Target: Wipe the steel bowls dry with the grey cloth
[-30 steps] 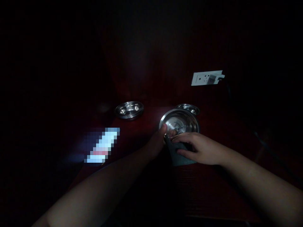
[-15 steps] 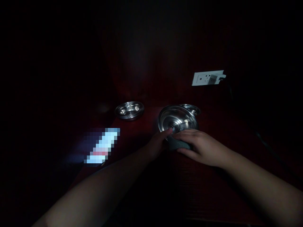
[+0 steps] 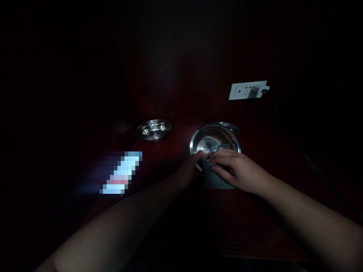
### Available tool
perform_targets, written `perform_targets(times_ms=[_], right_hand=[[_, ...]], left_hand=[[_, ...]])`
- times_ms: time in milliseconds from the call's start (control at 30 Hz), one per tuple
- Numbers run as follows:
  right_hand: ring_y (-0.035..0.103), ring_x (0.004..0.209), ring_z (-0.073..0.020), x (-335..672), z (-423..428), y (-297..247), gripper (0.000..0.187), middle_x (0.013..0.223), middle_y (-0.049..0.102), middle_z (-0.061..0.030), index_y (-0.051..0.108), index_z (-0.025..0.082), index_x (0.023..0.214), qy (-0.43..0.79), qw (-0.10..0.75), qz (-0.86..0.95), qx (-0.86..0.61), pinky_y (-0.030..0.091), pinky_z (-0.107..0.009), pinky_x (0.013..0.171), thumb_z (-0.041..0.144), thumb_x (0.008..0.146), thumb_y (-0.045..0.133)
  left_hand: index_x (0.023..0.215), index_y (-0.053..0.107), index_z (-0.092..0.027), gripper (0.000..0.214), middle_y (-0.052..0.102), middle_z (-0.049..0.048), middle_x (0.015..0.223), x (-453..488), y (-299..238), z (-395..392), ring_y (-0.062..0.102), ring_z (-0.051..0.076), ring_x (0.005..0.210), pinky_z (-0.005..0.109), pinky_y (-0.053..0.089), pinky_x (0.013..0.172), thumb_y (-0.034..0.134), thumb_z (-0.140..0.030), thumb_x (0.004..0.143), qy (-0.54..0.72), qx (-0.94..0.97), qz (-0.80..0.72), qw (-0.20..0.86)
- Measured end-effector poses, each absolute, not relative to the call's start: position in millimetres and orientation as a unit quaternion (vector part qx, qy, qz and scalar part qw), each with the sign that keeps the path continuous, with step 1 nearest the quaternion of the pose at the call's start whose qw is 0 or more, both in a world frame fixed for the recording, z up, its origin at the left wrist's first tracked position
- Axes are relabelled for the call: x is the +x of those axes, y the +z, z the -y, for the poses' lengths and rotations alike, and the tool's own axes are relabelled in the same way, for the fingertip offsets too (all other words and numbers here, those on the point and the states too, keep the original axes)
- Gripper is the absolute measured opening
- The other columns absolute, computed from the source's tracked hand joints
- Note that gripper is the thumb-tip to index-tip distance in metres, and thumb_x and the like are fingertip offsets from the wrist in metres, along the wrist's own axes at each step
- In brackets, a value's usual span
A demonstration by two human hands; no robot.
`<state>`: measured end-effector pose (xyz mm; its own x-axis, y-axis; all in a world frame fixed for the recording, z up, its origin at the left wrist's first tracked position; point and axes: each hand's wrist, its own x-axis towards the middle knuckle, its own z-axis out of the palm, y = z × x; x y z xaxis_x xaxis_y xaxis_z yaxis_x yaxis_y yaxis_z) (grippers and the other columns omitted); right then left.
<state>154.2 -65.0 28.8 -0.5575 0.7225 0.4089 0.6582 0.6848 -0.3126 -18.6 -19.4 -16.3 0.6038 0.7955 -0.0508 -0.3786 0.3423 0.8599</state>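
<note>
A shiny metal bowl (image 3: 211, 132) is tilted with its inside toward me. My left hand (image 3: 190, 168) grips its near left rim, thumb over the edge and the other fingers hidden behind. Bunched in my right hand (image 3: 236, 168) is a grey-green cloth (image 3: 217, 177), its lower part hanging over the bowl's near rim. The right fingertips reach into the bowl and press the cloth on its inner side. Behind this bowl another metal dish (image 3: 231, 126) shows only in part.
A stack of metal bowls (image 3: 154, 130) stands at the back left of the dark red table (image 3: 170, 158). Nearer on the left lies a bright, pixelated phone-like screen (image 3: 121, 175). A white wall socket (image 3: 248, 90) with a plug is at the back right; a dark cable (image 3: 317, 170) runs along the right.
The bowl has turned to show more of its inside. My right hand has shifted slightly, and more of the cloth now hangs below the rim. The view has moved a little.
</note>
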Motion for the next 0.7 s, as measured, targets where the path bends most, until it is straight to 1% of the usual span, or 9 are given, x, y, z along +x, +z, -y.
perform_targets(times_ms=[100, 167, 267, 333, 400, 467, 533, 633, 700], right_hand=[[0.063, 0.094, -0.0244, 154, 64, 29, 0.018, 0.096, 0.07, -0.0101, 0.068, 0.017, 0.099, 0.044, 0.275, 0.875, -0.395, 0.05, -0.04, 0.086, 0.026, 0.091, 0.055], [0.063, 0.098, -0.0253, 154, 65, 29, 0.018, 0.1, 0.07, -0.0107, 0.068, 0.018, 0.102, 0.027, 0.296, 0.867, -0.399, 0.05, -0.04, 0.088, 0.026, 0.089, 0.057], [0.064, 0.1, -0.0243, 154, 67, 29, 0.022, 0.107, 0.07, -0.0108, 0.067, 0.017, 0.107, 0.028, 0.312, 0.856, -0.412, 0.051, -0.038, 0.088, 0.024, 0.089, 0.056], [0.066, 0.101, -0.0237, 154, 70, 31, 0.026, 0.111, 0.07, -0.0104, 0.066, 0.017, 0.113, 0.04, 0.293, 0.86, -0.416, 0.052, -0.037, 0.088, 0.025, 0.09, 0.056], [0.066, 0.104, -0.0251, 154, 72, 32, 0.034, 0.116, 0.07, -0.0107, 0.064, 0.017, 0.12, 0.042, 0.252, 0.874, -0.413, 0.052, -0.038, 0.091, 0.029, 0.088, 0.059], [0.065, 0.108, -0.0276, 154, 72, 32, 0.046, 0.121, 0.068, -0.0117, 0.06, 0.016, 0.125, 0.04, 0.209, 0.888, -0.407, 0.051, -0.042, 0.094, 0.034, 0.083, 0.065], [0.064, 0.11, -0.0293, 155, 71, 31, 0.052, 0.123, 0.067, -0.0125, 0.059, 0.016, 0.128, 0.035, 0.181, 0.895, -0.406, 0.05, -0.044, 0.095, 0.035, 0.08, 0.068], [0.063, 0.113, -0.0303, 156, 68, 27, 0.048, 0.122, 0.068, -0.0118, 0.06, 0.018, 0.128, 0.013, 0.16, 0.889, -0.43, 0.051, -0.046, 0.095, 0.03, 0.082, 0.065], [0.062, 0.115, -0.0298, 157, 67, 24, 0.043, 0.122, 0.069, -0.0099, 0.061, 0.02, 0.128, -0.001, 0.152, 0.885, -0.441, 0.05, -0.046, 0.098, 0.027, 0.085, 0.062]], left_hand=[[0.101, 0.067, -0.014, 0.056, 0.07, 0.0098, 0.102, -19, -16, 20, 0.061, 0.028, 0.104, 0.04, 0.042, 0.093, 0.057, -0.063, 0.077, 0.368, 0.438, -0.236, 0.786], [0.107, 0.066, -0.015, 0.063, 0.069, 0.011, 0.108, -18, -14, 20, 0.059, 0.03, 0.109, 0.042, 0.042, 0.094, 0.051, -0.069, 0.079, 0.367, 0.433, -0.239, 0.788], [0.113, 0.064, -0.017, 0.069, 0.067, 0.0115, 0.116, -18, -10, 21, 0.056, 0.032, 0.117, 0.046, 0.042, 0.096, 0.041, -0.074, 0.081, 0.375, 0.423, -0.24, 0.789], [0.115, 0.064, -0.017, 0.072, 0.066, 0.0115, 0.119, -17, -8, 20, 0.054, 0.033, 0.12, 0.047, 0.041, 0.098, 0.035, -0.075, 0.083, 0.387, 0.418, -0.231, 0.789], [0.114, 0.065, -0.017, 0.074, 0.067, 0.0121, 0.119, -16, -6, 20, 0.053, 0.033, 0.121, 0.048, 0.04, 0.101, 0.031, -0.075, 0.084, 0.397, 0.413, -0.222, 0.789], [0.113, 0.065, -0.016, 0.074, 0.067, 0.0132, 0.118, -15, -6, 20, 0.053, 0.033, 0.122, 0.049, 0.039, 0.102, 0.031, -0.075, 0.084, 0.402, 0.409, -0.226, 0.788], [0.113, 0.065, -0.014, 0.071, 0.067, 0.0142, 0.119, -14, -7, 19, 0.052, 0.033, 0.123, 0.049, 0.038, 0.104, 0.034, -0.071, 0.086, 0.4, 0.403, -0.241, 0.787], [0.115, 0.064, -0.012, 0.065, 0.066, 0.0154, 0.121, -14, -8, 19, 0.053, 0.032, 0.124, 0.049, 0.037, 0.106, 0.037, -0.065, 0.088, 0.401, 0.384, -0.279, 0.783], [0.117, 0.063, -0.012, 0.065, 0.065, 0.0161, 0.122, -15, -8, 19, 0.054, 0.032, 0.122, 0.049, 0.038, 0.106, 0.038, -0.065, 0.088, 0.406, 0.374, -0.308, 0.775]])
